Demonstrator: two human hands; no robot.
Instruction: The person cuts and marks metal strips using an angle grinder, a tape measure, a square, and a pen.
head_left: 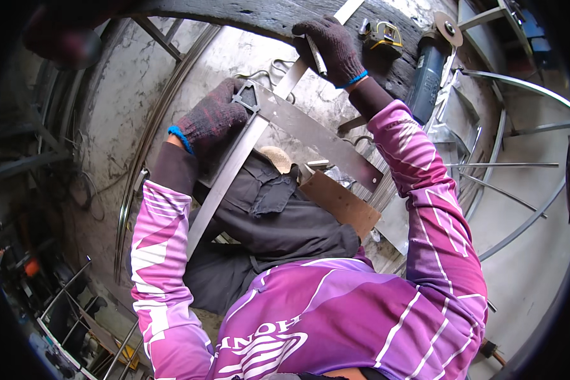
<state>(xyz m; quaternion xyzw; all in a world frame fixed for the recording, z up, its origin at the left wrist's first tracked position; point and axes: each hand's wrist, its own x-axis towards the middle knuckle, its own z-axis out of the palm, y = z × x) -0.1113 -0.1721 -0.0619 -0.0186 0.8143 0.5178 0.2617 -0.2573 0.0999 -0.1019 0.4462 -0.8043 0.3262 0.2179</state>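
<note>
Several thin metal rods (66,294) clutter the lower left of the frame, near an orange object (31,267) too blurred to name. Long dark metal strips (128,196) curve down from the upper left. Left of centre, the person's gloved left hand (214,117) grips the handle end of a metal square (326,138), whose blade slants across toward centre right. Under it a pale flat bar (231,158) climbs to the top edge, over a dark wooden beam (234,9). At upper centre the gloved right hand (332,49) pinches a slim silvery marker (316,57) and hides part of that bar. Below the blade sits a brown plate (341,204). Just beyond the hand, a tape measure (385,35) and an angle grinder (427,73) crowd the upper right; farther right, curved metal bars (525,228) sprawl.
</note>
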